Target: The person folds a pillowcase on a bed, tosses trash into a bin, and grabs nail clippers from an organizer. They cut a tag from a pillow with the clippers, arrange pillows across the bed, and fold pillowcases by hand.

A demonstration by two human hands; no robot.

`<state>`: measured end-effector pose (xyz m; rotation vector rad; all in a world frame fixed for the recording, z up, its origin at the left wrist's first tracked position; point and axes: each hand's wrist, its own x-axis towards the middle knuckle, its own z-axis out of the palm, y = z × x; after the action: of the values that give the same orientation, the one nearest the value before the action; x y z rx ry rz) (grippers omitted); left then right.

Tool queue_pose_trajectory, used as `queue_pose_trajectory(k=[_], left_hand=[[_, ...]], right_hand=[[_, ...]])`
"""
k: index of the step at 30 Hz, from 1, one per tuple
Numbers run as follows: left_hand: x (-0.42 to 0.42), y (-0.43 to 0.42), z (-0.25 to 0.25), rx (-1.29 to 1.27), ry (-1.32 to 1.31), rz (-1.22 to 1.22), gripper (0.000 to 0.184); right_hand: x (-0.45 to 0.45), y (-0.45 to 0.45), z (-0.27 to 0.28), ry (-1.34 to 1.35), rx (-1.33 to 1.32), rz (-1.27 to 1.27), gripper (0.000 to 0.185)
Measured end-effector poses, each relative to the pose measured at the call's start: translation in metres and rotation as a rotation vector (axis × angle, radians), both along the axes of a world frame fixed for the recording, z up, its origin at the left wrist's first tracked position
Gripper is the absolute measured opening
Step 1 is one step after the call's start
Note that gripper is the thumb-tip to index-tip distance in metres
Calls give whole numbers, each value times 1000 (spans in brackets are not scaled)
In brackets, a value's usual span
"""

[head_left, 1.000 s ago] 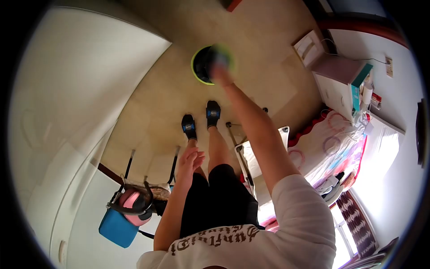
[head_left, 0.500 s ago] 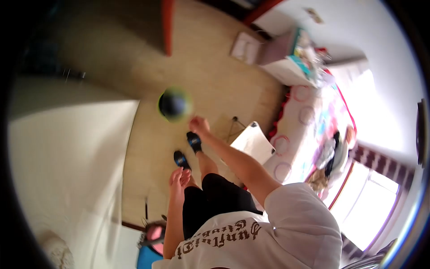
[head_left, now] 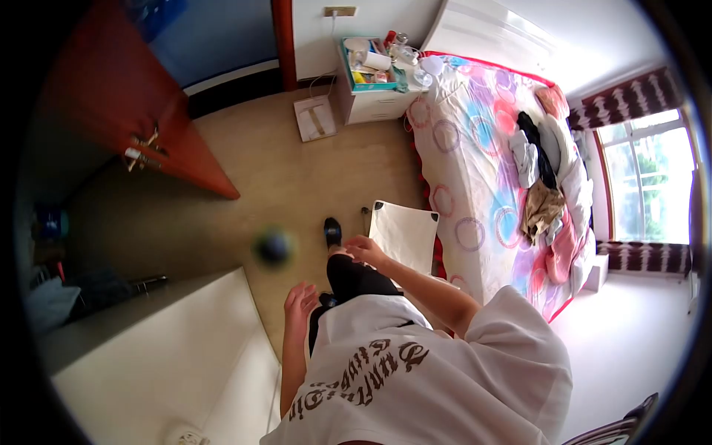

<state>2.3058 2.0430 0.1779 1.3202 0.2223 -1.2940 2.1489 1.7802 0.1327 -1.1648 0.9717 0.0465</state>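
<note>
A dark, blurred ball with a greenish rim shows over the floor, ahead of my hands and to their left. Whether it touches the floor, I cannot tell. My left hand is low in front of my body, palm partly up, fingers spread and holding nothing. Farther forward and to the right is my right hand, its fingers loosely extended with nothing in them. Neither hand touches the ball. Below the right hand are my black shorts and a dark shoe.
A white panel with black corners stands right of my legs, beside the bed with clothes on it. Ahead are a cluttered nightstand and a flat box. An open red-brown door and a pale cabinet are leftward.
The view has turned rightward, bringing the door and window into sight. The ball appears lower in the picture and smaller. My right hand has drawn in toward my body and its fingers have loosened.
</note>
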Motion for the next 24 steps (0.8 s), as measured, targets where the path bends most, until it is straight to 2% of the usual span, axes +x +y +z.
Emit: queue_pose_trajectory(k=[7, 9, 15, 17, 24], left_hand=[[56, -158, 12, 88, -18, -156, 37], [72, -216, 19, 192, -8, -226, 36], [101, -367, 39, 35, -71, -322, 36], [114, -408, 19, 42, -21, -338, 35], [154, -568, 7, 70, 11, -433, 33]], right_hand=[[-5, -131, -16, -39, 105, -257, 34], [4, -177, -18, -21, 133, -304, 34], [33, -311, -6, -89, 84, -400, 30], [42, -348, -3, -74, 86, -416, 30], [79, -479, -12, -96, 39, -448, 37]])
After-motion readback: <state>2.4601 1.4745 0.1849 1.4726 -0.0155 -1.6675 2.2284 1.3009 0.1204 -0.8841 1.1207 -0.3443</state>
